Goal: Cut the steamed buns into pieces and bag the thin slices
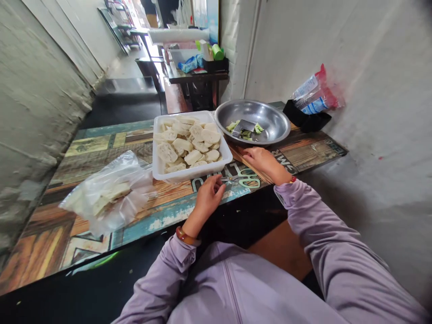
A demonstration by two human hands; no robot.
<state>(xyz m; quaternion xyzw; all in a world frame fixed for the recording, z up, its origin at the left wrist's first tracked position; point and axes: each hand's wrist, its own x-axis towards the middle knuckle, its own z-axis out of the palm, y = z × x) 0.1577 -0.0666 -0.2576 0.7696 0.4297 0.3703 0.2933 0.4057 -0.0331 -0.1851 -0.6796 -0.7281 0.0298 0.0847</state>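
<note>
My right hand [263, 161] lies over a bundle of thin wooden skewers [254, 169] on the table, its fingers stretched out and touching them. My left hand [208, 194] is held at the table's front edge, fingers loosely curled and thumb apart, with nothing visible in it. Beside it lie scissors [249, 180] with pale green handles. A white plastic tub [189, 174] just beyond is heaped with pale, thick slices of food [193, 156]. Right of the tub stands a steel bowl [275, 118] holding green vegetable pieces [247, 134] and a flat metal piece [245, 126].
A clear plastic bag [114, 198] with some pale pieces inside lies on the patterned table [135, 128], to the left. At the right end, a black holder [305, 118] with packets [315, 92] stands by the wall. Another table [199, 77] with things on it is beyond.
</note>
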